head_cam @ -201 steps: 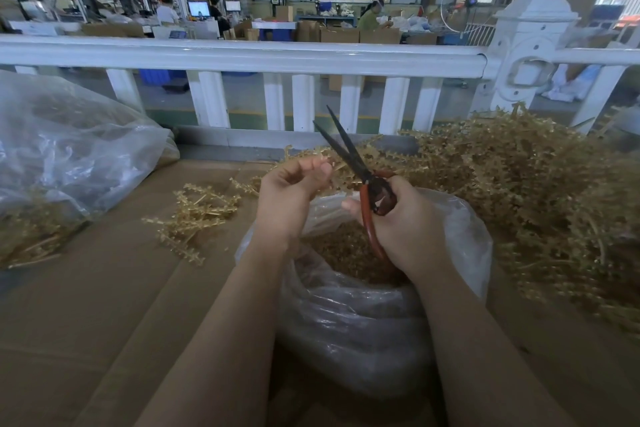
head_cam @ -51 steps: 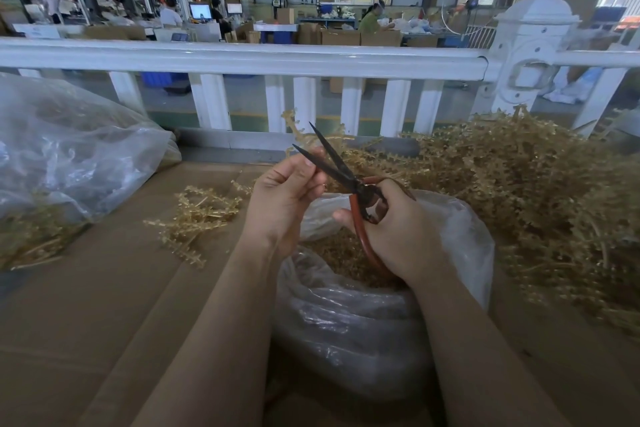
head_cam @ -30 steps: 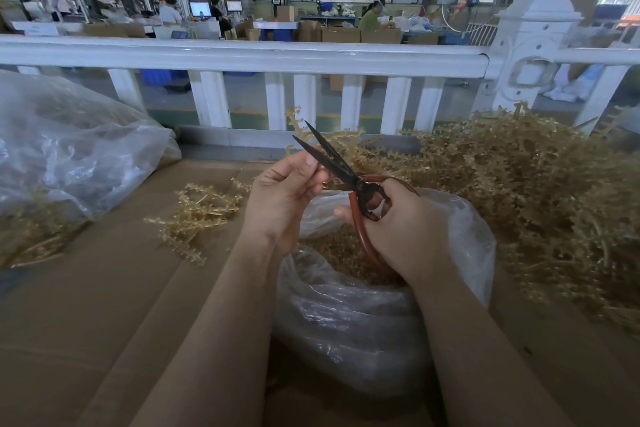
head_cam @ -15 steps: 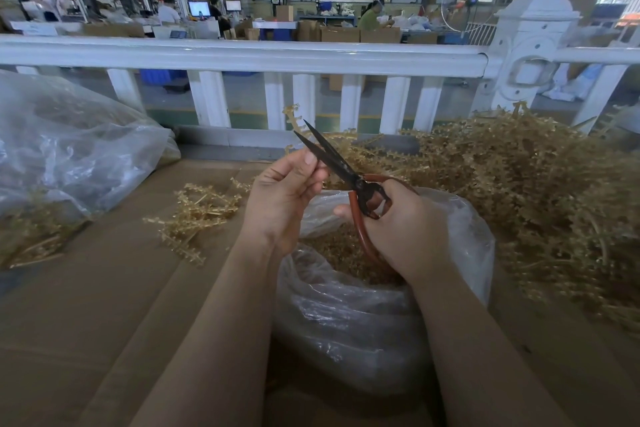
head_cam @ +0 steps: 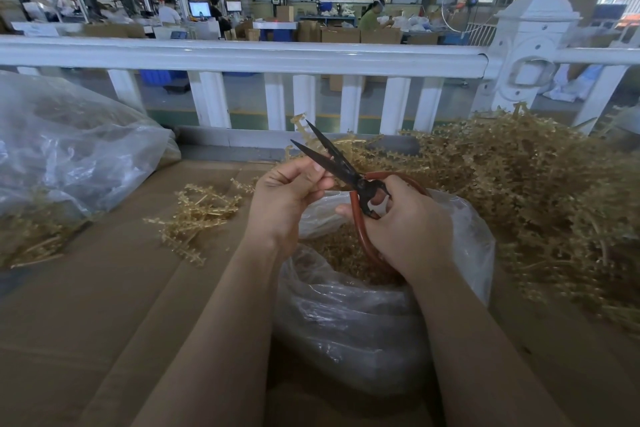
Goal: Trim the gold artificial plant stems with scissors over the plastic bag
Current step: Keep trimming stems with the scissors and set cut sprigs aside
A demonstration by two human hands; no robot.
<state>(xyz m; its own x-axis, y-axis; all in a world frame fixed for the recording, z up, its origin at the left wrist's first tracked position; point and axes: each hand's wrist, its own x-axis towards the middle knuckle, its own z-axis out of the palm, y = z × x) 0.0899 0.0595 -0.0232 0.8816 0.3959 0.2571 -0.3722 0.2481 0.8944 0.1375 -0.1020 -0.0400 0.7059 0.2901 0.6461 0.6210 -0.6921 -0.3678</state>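
My right hand (head_cam: pixel 405 222) grips the red handles of black-bladed scissors (head_cam: pixel 332 158), whose blades stand apart and point up and left. My left hand (head_cam: pixel 287 194) pinches a gold stem (head_cam: pixel 299 123) whose tip sticks up beside the blades. Both hands hover over a clear plastic bag (head_cam: pixel 363 322) holding gold trimmings (head_cam: pixel 339 250). A big heap of gold stems (head_cam: pixel 540 198) lies to the right.
A small bunch of gold stems (head_cam: pixel 197 215) lies on the cardboard surface (head_cam: pixel 86 322) at left. A second clear bag (head_cam: pixel 69 149) with gold stems sits far left. A white railing (head_cam: pixel 242 55) runs along the back.
The scissor blades have opened a little wider around the stem since half a second ago. Both hands stay over the bag in nearly the same place.
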